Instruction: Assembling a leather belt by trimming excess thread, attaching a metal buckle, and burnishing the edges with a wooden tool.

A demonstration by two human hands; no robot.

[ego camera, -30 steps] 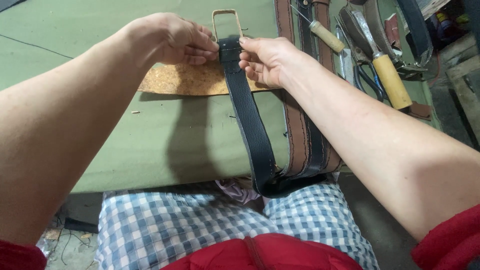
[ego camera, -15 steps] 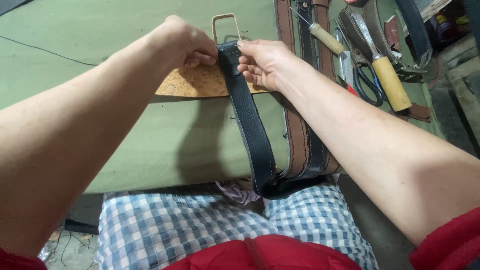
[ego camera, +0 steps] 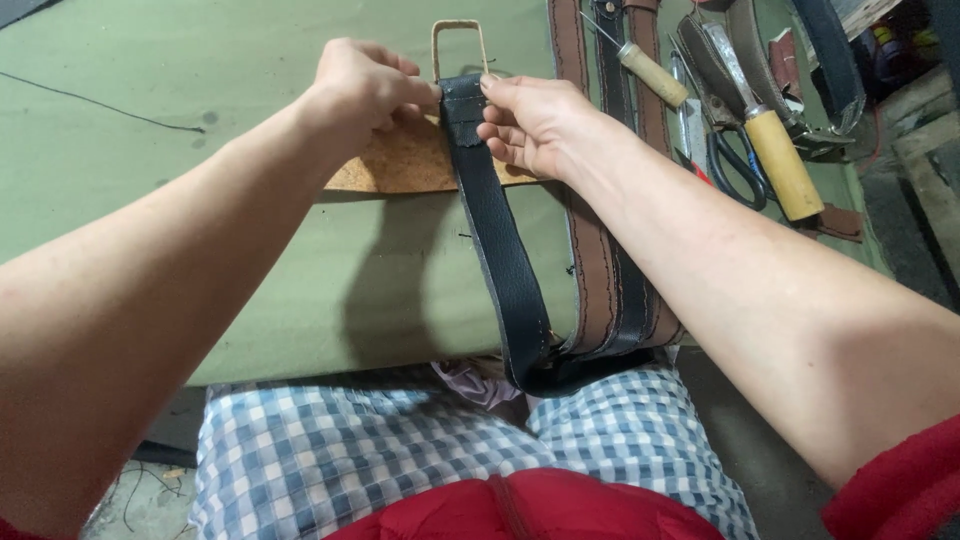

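A black leather strap (ego camera: pixel 500 240) runs from the table's near edge up to a rectangular metal buckle (ego camera: pixel 458 45). My left hand (ego camera: pixel 365 85) pinches the strap's top end from the left. My right hand (ego camera: pixel 530 120) grips the same end from the right, just below the buckle. Under both hands lies a flat piece of cork board (ego camera: pixel 400 165) on the green table cover (ego camera: pixel 200 200). The strap's lower end bends over the table edge toward my lap.
Brown and black stitched straps (ego camera: pixel 600 250) lie beside the black one on the right. Further right sit an awl with a wooden handle (ego camera: pixel 650 72), scissors (ego camera: pixel 735 165), a knife with a yellow wooden handle (ego camera: pixel 775 160) and more strap pieces. A thin thread lies at far left.
Both hands have shifted slightly on the strap's end at the buckle, and the camera view has moved a little. The strap stays on the cork board.
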